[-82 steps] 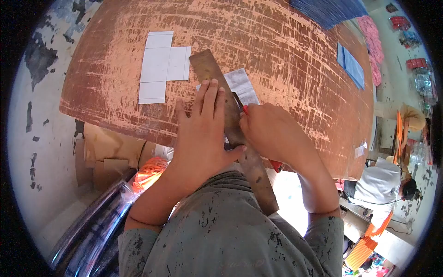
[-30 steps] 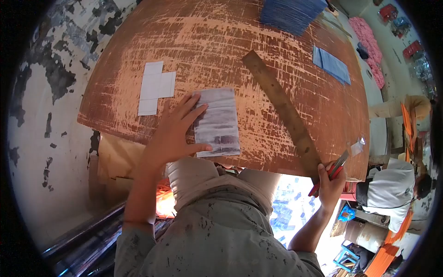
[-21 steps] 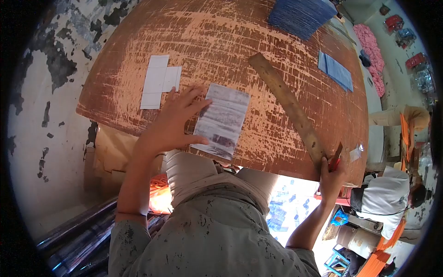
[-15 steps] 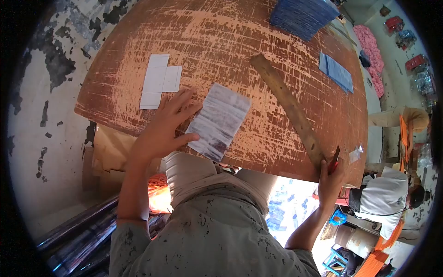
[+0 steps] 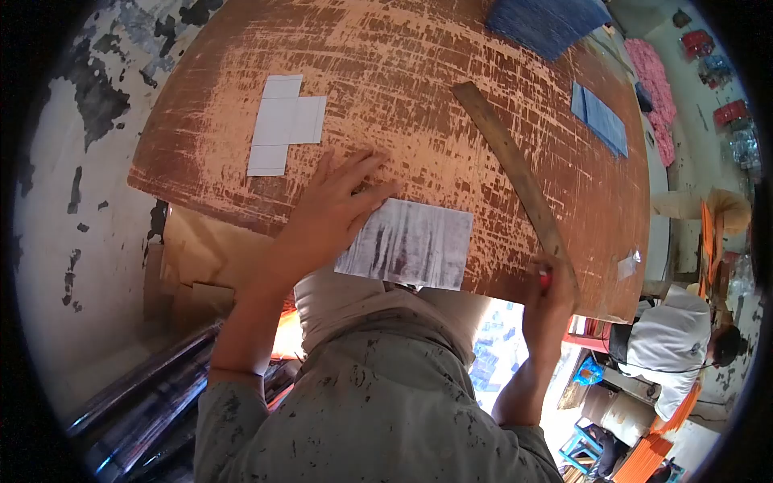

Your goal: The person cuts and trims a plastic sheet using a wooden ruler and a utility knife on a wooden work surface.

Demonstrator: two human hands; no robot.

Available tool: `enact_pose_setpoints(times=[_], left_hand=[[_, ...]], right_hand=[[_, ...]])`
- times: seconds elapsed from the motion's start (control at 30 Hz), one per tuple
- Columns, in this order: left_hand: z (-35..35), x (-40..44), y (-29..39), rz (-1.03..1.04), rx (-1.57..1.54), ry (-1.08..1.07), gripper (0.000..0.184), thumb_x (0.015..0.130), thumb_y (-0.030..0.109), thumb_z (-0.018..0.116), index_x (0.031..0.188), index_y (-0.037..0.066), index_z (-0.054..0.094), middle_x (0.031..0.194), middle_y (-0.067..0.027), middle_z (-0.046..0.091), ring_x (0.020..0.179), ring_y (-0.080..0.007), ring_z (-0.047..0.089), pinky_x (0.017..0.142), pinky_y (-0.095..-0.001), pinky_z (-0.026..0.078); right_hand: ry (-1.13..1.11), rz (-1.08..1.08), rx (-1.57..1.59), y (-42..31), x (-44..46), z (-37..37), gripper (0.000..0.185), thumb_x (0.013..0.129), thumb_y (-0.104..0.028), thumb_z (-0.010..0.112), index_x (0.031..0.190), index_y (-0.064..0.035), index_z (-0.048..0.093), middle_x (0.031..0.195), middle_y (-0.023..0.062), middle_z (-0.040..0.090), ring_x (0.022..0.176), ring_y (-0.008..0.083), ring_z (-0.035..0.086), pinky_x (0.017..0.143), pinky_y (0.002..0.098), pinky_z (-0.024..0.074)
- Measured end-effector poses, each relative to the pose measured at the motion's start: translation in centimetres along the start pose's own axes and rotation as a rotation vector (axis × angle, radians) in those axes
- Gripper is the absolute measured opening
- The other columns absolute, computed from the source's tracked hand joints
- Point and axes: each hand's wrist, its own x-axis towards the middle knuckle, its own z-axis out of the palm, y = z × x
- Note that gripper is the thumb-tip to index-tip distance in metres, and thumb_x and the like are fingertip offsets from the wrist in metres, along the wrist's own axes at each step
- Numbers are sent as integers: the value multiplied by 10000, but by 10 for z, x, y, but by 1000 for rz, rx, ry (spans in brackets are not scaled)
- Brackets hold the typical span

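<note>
A rectangular white sheet with grey streaks (image 5: 415, 245) lies at the front edge of the worn, reddish-brown worktop (image 5: 394, 105), close against the person's waist; whether its near side overhangs is hard to tell. Scored surface stretches beyond it to the far side and rightward to a long, flat brown strip (image 5: 515, 165). The sheet's long axis runs left to right, roughly along the front edge, its streaks crossing the short way. The left hand (image 5: 334, 213) has its fingers spread and covers the sheet's left end; how firmly it presses cannot be told. The right hand (image 5: 551, 294) is curled around a red tool (image 5: 546, 279), mostly hidden by its fingers, over the strip's near end. The strip slants from far left to near right, bounding room on that side. Beyond the left hand lies a white T-shaped paper cut-out (image 5: 288, 125), its stem pointing right. Folded light-blue sheets (image 5: 600, 121), a dark-blue stack (image 5: 551, 24) and a clear plastic scrap (image 5: 628, 265) lie farther right.
</note>
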Motion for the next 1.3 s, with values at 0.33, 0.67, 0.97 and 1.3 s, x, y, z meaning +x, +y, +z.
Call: enact_pose_setpoints(times=[0.33,0.67,0.97,1.3], left_hand=[[-31,-42,1,17,-25,14,843,816,594,893,1484,135,660,1624,-82,587,1556,-340,491,1314,-675,249],[-13,-48,4,-21,88,-36,945,775,702,858,1521,165,640,1677,-42,554,1585,-317,465,1316,-732,134],[-7,-29,5,6,59,-79,978,762,713,858,1529,146,644,1666,-94,567,1587,-365,465,1345,-683,95],[-3,-27,-1,15,37,-55,866,793,561,844,1548,194,632,1679,-61,560,1578,-349,479,1335,-679,154]], right_hand=[[-380,-321,-33,-32,8,12,757,698,-111,887,1430,-115,691,892,89,608,792,307,673,691,450,536],[-351,-378,-66,-25,12,9,807,659,-222,912,1432,-111,707,851,62,576,750,270,651,665,435,518],[-269,-364,-97,-6,14,10,677,726,-314,943,1346,-114,758,815,32,592,711,234,643,642,409,497],[-224,-405,-78,3,11,15,596,727,-351,956,1244,-98,802,789,11,588,691,215,626,613,390,455]])
